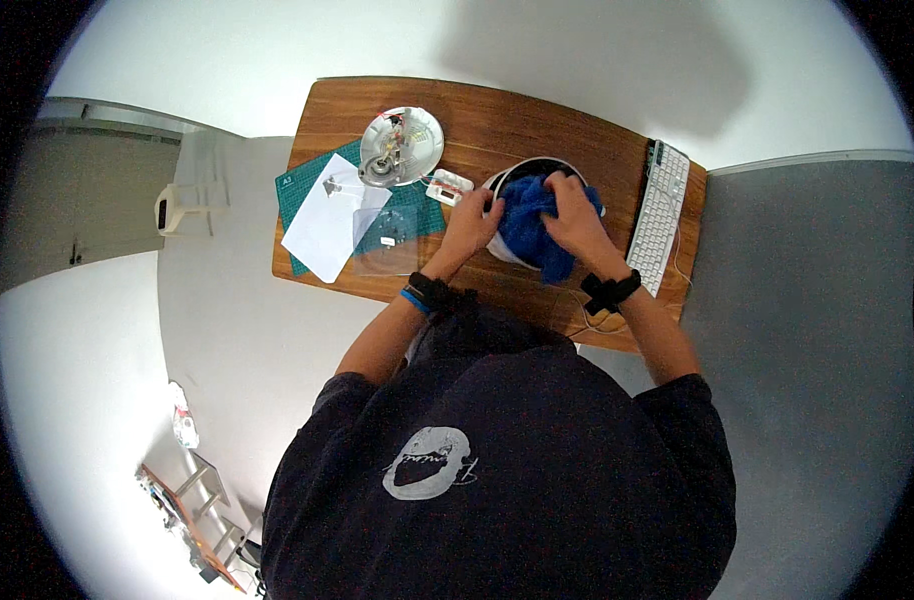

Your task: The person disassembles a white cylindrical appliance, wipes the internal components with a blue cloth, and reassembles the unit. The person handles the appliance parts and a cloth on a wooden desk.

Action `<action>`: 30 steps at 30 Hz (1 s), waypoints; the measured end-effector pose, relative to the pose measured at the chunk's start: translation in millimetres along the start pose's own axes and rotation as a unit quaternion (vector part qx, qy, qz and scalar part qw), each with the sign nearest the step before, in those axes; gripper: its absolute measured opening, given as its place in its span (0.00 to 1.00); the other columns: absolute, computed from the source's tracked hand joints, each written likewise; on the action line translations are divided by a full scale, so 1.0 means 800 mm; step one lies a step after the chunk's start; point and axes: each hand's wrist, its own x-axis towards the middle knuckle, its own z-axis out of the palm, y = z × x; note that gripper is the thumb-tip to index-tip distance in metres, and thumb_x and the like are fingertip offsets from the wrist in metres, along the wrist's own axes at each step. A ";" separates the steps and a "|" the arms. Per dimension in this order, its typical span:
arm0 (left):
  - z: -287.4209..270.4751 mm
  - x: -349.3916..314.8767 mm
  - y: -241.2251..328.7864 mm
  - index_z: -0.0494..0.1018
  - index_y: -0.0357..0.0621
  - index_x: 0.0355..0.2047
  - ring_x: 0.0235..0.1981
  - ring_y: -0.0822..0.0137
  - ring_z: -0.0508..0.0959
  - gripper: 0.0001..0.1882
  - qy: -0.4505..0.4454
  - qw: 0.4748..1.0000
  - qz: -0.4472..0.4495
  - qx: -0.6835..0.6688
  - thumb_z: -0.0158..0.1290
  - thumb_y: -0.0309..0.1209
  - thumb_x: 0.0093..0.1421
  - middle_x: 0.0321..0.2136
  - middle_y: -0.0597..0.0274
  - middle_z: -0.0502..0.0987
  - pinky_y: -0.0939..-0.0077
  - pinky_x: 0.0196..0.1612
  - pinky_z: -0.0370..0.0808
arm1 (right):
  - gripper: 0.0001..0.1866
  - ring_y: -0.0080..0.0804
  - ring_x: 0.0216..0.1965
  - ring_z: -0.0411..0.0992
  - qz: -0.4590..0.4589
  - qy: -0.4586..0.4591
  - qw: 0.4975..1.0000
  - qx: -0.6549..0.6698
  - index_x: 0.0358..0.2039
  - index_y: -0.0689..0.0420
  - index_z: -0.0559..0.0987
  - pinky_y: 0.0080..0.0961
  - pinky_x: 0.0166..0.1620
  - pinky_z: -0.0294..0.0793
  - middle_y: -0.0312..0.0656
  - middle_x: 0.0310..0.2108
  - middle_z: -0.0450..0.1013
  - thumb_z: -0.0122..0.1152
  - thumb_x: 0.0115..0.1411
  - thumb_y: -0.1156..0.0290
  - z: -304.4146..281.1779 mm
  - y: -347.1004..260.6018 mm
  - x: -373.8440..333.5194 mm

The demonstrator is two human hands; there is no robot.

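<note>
My left hand [469,228] grips the near-left rim of a white round container [512,253] with a dark inside. Its fingers are closed on the edge. A crumpled blue cloth [522,215] fills much of the container, and part of it hangs over the near side. My right hand [580,222] is closed on the cloth at the right, with fingertips pressed into its folds. How deep the cloth reaches inside is hidden. Just left of the container lies a small white device [449,187] with a dark window.
At the back left of the wooden table [512,118] sits a white round base [404,145] with exposed wires. A green mat [297,190], white paper [332,230] and a clear plastic sheet [387,255] lie nearer. A white keyboard [661,215] runs along the right, beside a loose cable [589,322].
</note>
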 end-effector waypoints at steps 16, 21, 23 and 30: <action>0.000 0.008 0.012 0.66 0.39 0.47 0.43 0.32 0.80 0.15 -0.058 0.994 -0.070 -0.052 0.53 0.36 0.70 0.36 0.31 0.79 0.43 0.41 0.73 | 0.30 0.57 0.60 0.69 -0.023 0.049 0.963 -0.263 0.62 0.59 0.73 0.47 0.56 0.77 0.57 0.57 0.71 0.66 0.60 0.64 0.002 0.018 0.041; -0.006 0.004 0.026 0.68 0.38 0.50 0.45 0.32 0.79 0.14 -0.017 0.994 -0.112 0.000 0.50 0.36 0.73 0.39 0.29 0.78 0.41 0.44 0.73 | 0.42 0.61 0.68 0.62 -0.075 -0.080 0.992 -0.066 0.69 0.60 0.66 0.51 0.65 0.69 0.57 0.68 0.62 0.70 0.61 0.54 0.017 0.006 0.022; -0.002 0.008 0.011 0.68 0.38 0.52 0.47 0.33 0.78 0.14 0.012 0.999 -0.036 0.035 0.49 0.36 0.73 0.43 0.28 0.77 0.41 0.46 0.73 | 0.49 0.61 0.70 0.60 -0.076 -0.060 0.973 -0.211 0.72 0.61 0.60 0.53 0.68 0.65 0.57 0.71 0.58 0.71 0.60 0.48 0.018 -0.003 0.013; 0.007 -0.001 0.033 0.66 0.38 0.55 0.48 0.29 0.77 0.16 -0.021 0.999 -0.032 0.008 0.44 0.37 0.76 0.46 0.30 0.77 0.40 0.47 0.74 | 0.45 0.58 0.68 0.64 -0.041 -0.082 0.947 -0.307 0.67 0.66 0.64 0.50 0.66 0.70 0.57 0.68 0.64 0.75 0.52 0.64 0.013 0.035 0.055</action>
